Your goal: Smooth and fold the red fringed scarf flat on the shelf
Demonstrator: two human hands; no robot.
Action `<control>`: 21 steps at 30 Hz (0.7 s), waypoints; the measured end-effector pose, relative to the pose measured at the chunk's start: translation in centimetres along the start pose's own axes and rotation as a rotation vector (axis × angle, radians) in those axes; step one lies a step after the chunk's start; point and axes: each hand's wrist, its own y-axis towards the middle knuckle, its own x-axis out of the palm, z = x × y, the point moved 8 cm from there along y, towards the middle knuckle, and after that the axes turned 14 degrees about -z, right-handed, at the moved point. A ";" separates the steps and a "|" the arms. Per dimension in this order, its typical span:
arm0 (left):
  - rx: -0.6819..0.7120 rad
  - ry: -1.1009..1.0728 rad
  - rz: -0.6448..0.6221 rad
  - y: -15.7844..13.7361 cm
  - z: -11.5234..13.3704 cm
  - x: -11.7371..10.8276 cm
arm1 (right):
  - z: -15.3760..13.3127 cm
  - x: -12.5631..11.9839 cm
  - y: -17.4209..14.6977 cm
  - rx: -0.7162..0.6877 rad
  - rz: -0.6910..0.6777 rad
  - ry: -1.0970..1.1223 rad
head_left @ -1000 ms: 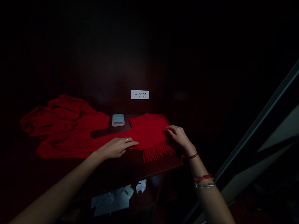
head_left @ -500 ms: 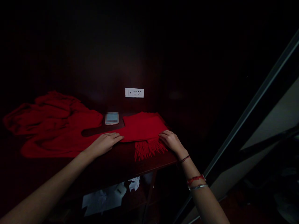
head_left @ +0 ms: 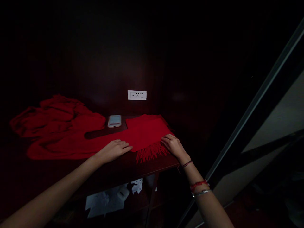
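Observation:
A long red scarf (head_left: pixel 149 131) with a fringed end lies on a dark wooden shelf (head_left: pixel 133 164). Its right part is laid in flat layers, and the fringe hangs towards the front edge. To the left the scarf loops back into a loose, rumpled heap (head_left: pixel 59 115). My left hand (head_left: pixel 114 150) pinches the front edge of the scarf, left of the fringe. At the right end of the same edge, my right hand (head_left: pixel 174 145) has its fingers closed on the cloth just above the fringe. My fingertips partly cover the edge.
A phone (head_left: pixel 115 121) with a blurred screen lies behind the scarf. On the dark back wall is a white power socket (head_left: pixel 137 95). Papers (head_left: pixel 104 204) and a crumpled white piece (head_left: pixel 137 186) sit on the lower shelf. A metal-edged door frame (head_left: pixel 251 98) slants along the right.
My left hand has moved right and nearer to me, drawing the scarf's front edge forward over part of the fringe. The right hand has stayed nearly in place.

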 end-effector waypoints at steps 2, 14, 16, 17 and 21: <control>-0.014 0.027 -0.007 0.0 -0.3 0.3 | -0.4 0.0 0.1 -0.034 0.004 -0.003; -0.071 0.081 -0.032 0.3 -0.5 0.8 | -1.5 0.2 0.4 -0.078 -0.048 -0.016; -0.075 0.070 -0.030 0.4 -0.5 0.7 | -2.8 -0.2 0.9 -0.104 -0.046 0.008; -0.087 0.046 -0.025 0.3 -0.7 0.7 | -3.8 -0.3 1.2 -0.133 -0.053 0.015; -0.143 -0.095 0.005 0.0 -1.8 0.5 | -8.1 -0.1 3.7 -0.268 -0.121 0.000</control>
